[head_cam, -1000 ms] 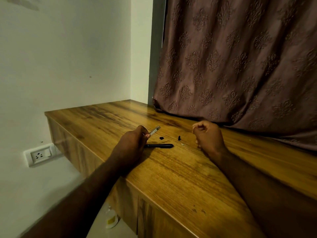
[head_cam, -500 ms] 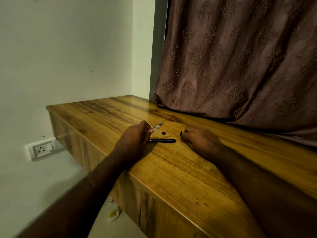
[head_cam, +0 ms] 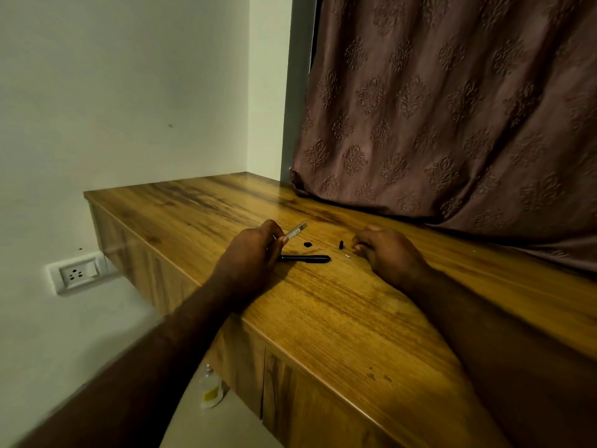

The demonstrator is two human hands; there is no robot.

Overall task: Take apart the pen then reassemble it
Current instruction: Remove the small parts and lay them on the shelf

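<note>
Between thumb and fingertips of the left hand [head_cam: 248,250]: pale refill tube [head_cam: 295,230], pinched at its lower end, tilted up and away to the right, free end clear of the table [head_cam: 339,318]. Left grip closed on that tube, knuckles toward the camera.

Just below and right of that grip: black pen barrel [head_cam: 305,258], flat on the wood, lying roughly crosswise, near end almost touching the left hand. Slightly beyond the barrel, right of the tube's raised tip: small black cap piece [head_cam: 308,244], loose on the table. Further right, close to the other grip: short black tip piece [head_cam: 341,244], then a tiny pale bit [head_cam: 348,255], both on the wood.

Right hand [head_cam: 384,253] resting on the table, fingers curled inward, fingertips just beside the tiny pale bit; cannot tell whether anything is held inside, nor whether that grip is truly closed.

Beyond both grips: brown patterned curtain [head_cam: 452,108] draped onto the far edge of the table. Left of the left grip, lower on the wall: white socket plate [head_cam: 77,273]. Beneath the table edge, on the floor: small clear bottle [head_cam: 211,388] with a yellow label.
</note>
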